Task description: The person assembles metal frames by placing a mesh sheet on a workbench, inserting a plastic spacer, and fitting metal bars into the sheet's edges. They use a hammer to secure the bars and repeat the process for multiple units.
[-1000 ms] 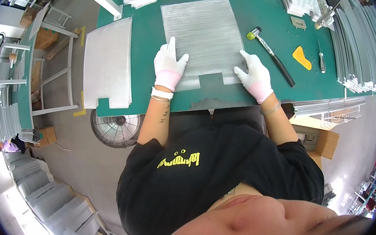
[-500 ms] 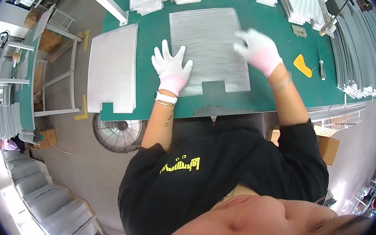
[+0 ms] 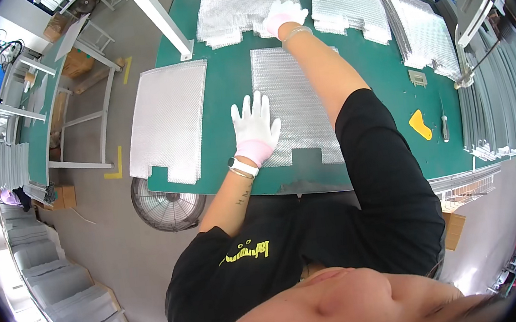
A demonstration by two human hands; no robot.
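Right hand [image 3: 285,16] out at the near-right corner of the far mesh stack [image 3: 235,6], which spreads ahead and leftward; pinching or not, can't tell! Left hand [image 3: 253,125], fingers spread, touches the near mesh sheet [image 3: 296,116], its long axis running forward on that hand's right.

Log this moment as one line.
left hand: open, across left edge of mesh sheet | right hand: at far-left mesh stack, grip unclear | table right: yellow scraper, screwdriver

The left hand [image 3: 254,128] lies palm down, fingers [image 3: 257,103] spread, the right hand [image 3: 286,16] farther forward, arm [image 3: 322,66] outstretched
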